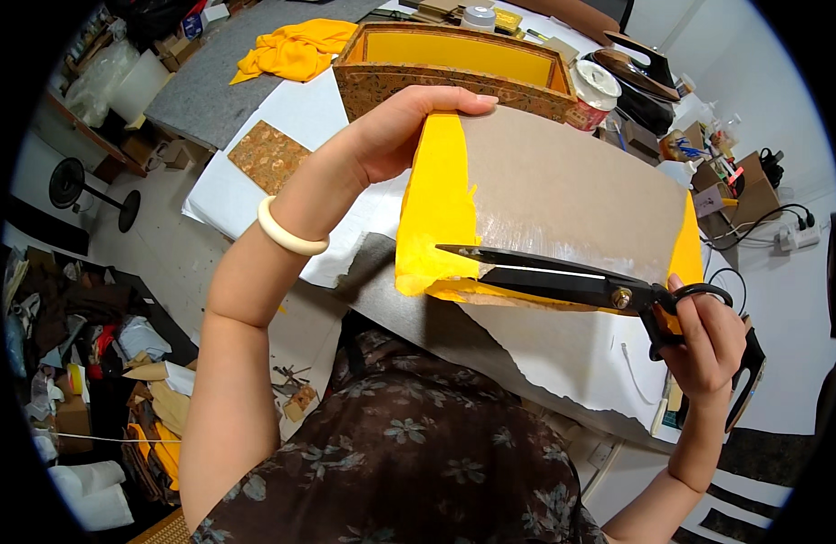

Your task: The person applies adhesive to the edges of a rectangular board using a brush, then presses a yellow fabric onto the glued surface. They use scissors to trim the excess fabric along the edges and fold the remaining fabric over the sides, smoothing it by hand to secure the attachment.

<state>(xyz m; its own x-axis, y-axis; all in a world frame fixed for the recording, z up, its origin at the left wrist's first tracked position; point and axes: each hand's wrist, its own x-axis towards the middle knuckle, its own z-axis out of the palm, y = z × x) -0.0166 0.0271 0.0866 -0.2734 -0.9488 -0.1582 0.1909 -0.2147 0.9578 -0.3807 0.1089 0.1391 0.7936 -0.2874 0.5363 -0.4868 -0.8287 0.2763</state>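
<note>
A grey cardboard panel [572,190] with yellow cloth [447,190] wrapped over its edges is held up tilted in front of me. My left hand [402,131] grips its far left edge, thumb along the top; the other fingers are hidden behind. My right hand [713,349] is closed round the handles of black scissors [581,279]. Their long blades lie along the panel's near edge, tips at the near left corner, where the yellow cloth is bunched and ragged. A whitish wet-looking smear shows on the cardboard beside the blades.
Behind the panel stands an open patterned box [368,91] with yellow lining. Near it are a crumpled yellow cloth [296,50], a patterned piece [267,156], a white-lidded tub [595,86] and an iron [636,68]. Torn grey paper [454,317] overhangs the table's front. A fan [69,184] stands left.
</note>
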